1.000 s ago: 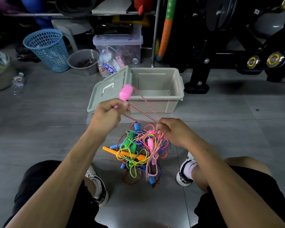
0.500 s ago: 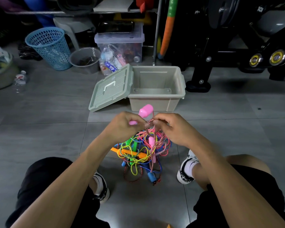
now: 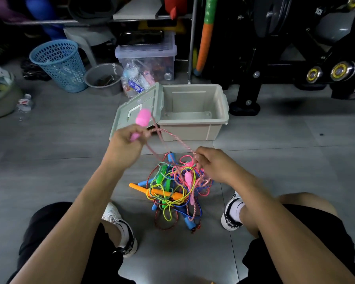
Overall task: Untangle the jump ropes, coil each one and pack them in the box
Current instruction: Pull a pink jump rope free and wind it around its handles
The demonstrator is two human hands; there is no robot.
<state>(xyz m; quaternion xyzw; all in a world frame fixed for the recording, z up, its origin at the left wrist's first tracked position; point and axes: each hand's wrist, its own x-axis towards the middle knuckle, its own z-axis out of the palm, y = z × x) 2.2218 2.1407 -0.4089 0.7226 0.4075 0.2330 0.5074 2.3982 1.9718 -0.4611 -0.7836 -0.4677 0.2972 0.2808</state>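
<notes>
my left hand [image 3: 125, 140] is raised above the floor with its fingers curled around a pink handle [image 3: 142, 118], whose bulbous end sticks up past my knuckles in front of the box lid. my right hand [image 3: 212, 163] sits lower, at the top of the pile, pinching the pink-and-white twisted rope [image 3: 177, 139] that runs from that handle; the cord stretches taut between my two hands, and a second strand drops from my left hand toward the heap. between my knees lies the tangle of jump ropes [image 3: 172, 187]: yellow, blue, red and pink cords knotted around an orange handle [image 3: 152, 190], green handles [image 3: 159, 174], blue handles [image 3: 188, 222] and the second pink handle [image 3: 188, 178]. beyond it stands the beige box [image 3: 195, 130], nothing visible inside, its grey-green lid [image 3: 123, 117] leaning open against its left wall. farther left, a blue mesh basket [image 3: 59, 64] stands well apart.

step in hand, as i judge it: untangling, with the pink rope being drawn free first; no rope is coiled or packed yet. the next move calls for feeding cord through my right fingers while my left keeps tension, and for finding where the pink strand passes under the yellow and blue loops, since a plain pull would likely tighten the knot and drag the whole heap.
</notes>
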